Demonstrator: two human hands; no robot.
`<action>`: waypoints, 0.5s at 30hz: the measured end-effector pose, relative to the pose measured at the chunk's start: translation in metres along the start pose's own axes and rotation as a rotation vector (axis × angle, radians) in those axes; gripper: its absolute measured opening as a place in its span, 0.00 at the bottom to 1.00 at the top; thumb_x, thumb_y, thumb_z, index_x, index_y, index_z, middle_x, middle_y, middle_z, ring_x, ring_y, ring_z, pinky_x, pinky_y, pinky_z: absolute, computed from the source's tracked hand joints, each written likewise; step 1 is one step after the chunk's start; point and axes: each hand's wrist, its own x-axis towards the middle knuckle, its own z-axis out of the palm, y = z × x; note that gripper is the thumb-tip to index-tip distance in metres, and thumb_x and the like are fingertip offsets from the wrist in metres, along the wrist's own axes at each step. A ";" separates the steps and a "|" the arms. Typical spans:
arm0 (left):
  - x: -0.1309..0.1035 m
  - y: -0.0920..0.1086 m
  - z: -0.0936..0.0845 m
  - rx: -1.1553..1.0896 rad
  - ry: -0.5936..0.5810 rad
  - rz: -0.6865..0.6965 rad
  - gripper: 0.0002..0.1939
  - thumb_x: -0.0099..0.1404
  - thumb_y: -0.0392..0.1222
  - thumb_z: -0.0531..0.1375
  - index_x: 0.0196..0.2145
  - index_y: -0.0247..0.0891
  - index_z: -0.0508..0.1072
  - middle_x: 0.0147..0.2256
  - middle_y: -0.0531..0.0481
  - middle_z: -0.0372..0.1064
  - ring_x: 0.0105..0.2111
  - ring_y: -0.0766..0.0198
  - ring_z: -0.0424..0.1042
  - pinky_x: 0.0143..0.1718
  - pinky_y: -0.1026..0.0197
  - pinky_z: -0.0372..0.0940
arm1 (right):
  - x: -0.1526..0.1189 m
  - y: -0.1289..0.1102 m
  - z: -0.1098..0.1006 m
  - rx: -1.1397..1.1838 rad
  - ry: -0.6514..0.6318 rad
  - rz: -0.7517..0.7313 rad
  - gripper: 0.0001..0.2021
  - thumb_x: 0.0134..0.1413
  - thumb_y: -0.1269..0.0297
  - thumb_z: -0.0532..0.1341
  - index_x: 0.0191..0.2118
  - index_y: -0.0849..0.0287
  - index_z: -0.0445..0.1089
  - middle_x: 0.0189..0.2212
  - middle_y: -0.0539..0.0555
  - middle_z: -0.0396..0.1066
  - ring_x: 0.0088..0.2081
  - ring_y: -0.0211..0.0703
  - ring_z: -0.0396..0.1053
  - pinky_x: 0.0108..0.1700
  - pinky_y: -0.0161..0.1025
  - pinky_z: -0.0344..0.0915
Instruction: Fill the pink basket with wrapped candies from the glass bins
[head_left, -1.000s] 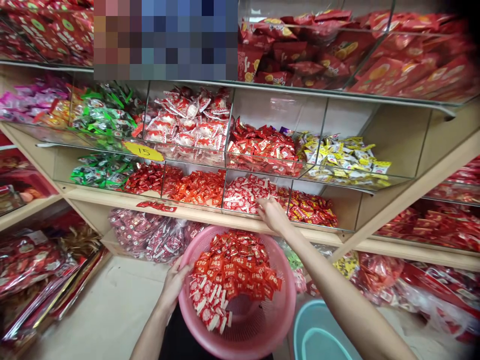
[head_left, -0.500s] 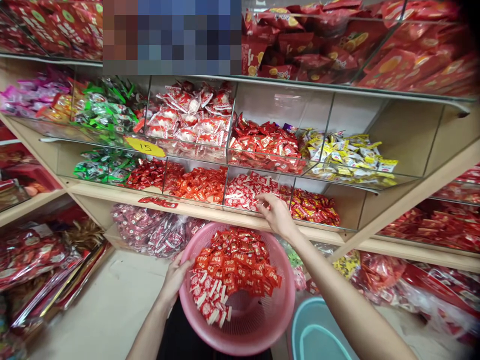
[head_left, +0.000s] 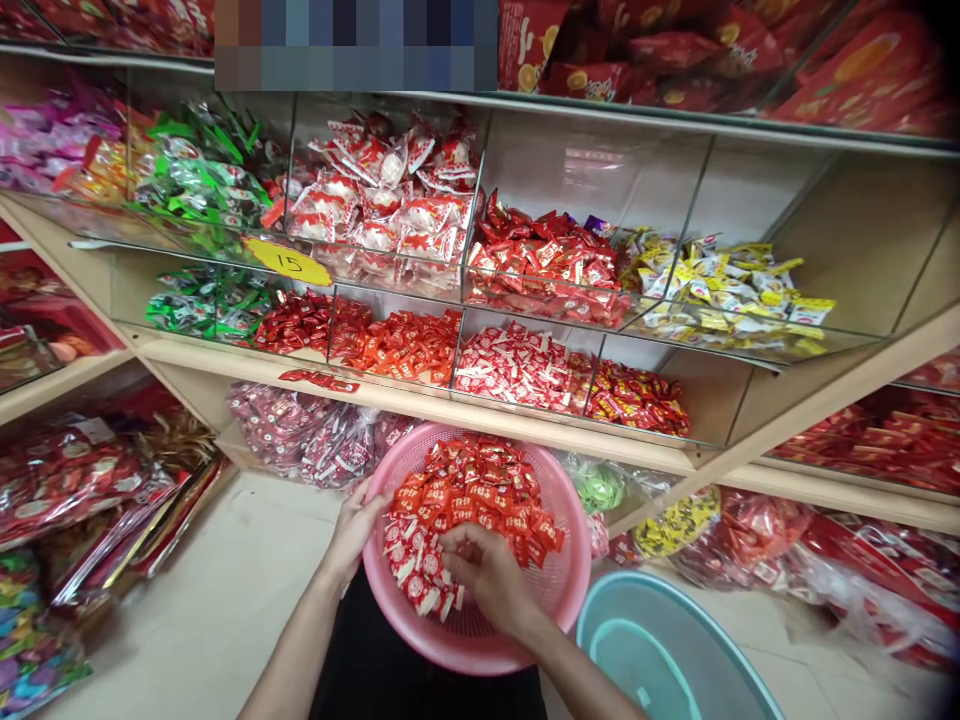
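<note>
Pink plastic basket point(head_left: 442, 656) set over dark clothing point(head_left: 356, 650), at bottom centre of view. Its rim is grasped on the left side by the left hand point(head_left: 358, 528). The right hand point(head_left: 491, 580) is held over the basket with fingers curled, at the edge of the red-and-white candies point(head_left: 416, 560); whether any candy is pinched cannot be told. Inside the basket, the red-and-white candies are heaped at the near left, orange-red candies point(head_left: 450, 500) are laid across the middle and darker red candies point(head_left: 480, 455) are piled at the far side. A bare patch of basket bottom is partly covered by the right hand.

A teal basin point(head_left: 675, 650) is placed on the floor point(head_left: 217, 590) just right of the basket. Multicoloured packets point(head_left: 30, 640) are seen at lower left. Behind the basket, bagged candies point(head_left: 292, 430) are stored under a wooden shelf point(head_left: 525, 425). A few loose red packets point(head_left: 319, 380) are left on its ledge. In the lower compartments, green, red, orange, red-and-white and red-yellow candies are sorted left to right. Above, a yellow tag point(head_left: 289, 262) marked 15 is fixed to the clear front; larger red-and-white packs point(head_left: 382, 210) and yellow-white candies point(head_left: 739, 285) are shelved there. Red pouches point(head_left: 675, 50) are stacked highest
</note>
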 end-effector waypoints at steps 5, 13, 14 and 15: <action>-0.001 0.002 0.001 -0.013 -0.012 0.005 0.28 0.47 0.48 0.66 0.47 0.37 0.71 0.41 0.46 0.75 0.40 0.54 0.73 0.43 0.57 0.64 | 0.009 -0.003 0.007 -0.164 0.067 -0.098 0.05 0.51 0.70 0.57 0.33 0.57 0.69 0.28 0.49 0.66 0.28 0.37 0.62 0.30 0.33 0.59; -0.002 0.002 0.001 -0.013 -0.003 0.004 0.28 0.48 0.47 0.66 0.48 0.36 0.70 0.41 0.44 0.74 0.41 0.54 0.72 0.43 0.57 0.64 | 0.006 -0.013 0.014 -0.354 0.053 -0.146 0.09 0.52 0.76 0.55 0.33 0.56 0.70 0.31 0.50 0.68 0.32 0.39 0.66 0.36 0.35 0.59; -0.002 0.001 0.001 -0.012 -0.002 0.003 0.29 0.48 0.47 0.66 0.48 0.36 0.70 0.40 0.44 0.75 0.40 0.54 0.73 0.43 0.57 0.64 | 0.005 -0.013 0.014 -0.368 0.049 -0.149 0.10 0.52 0.77 0.55 0.34 0.56 0.70 0.32 0.50 0.68 0.33 0.39 0.66 0.36 0.35 0.59; -0.002 0.001 0.001 -0.012 0.000 0.002 0.29 0.48 0.47 0.66 0.49 0.36 0.70 0.40 0.44 0.75 0.40 0.54 0.73 0.43 0.57 0.64 | 0.003 -0.013 0.015 -0.376 0.046 -0.151 0.10 0.52 0.77 0.55 0.34 0.56 0.70 0.32 0.50 0.68 0.34 0.40 0.67 0.37 0.35 0.59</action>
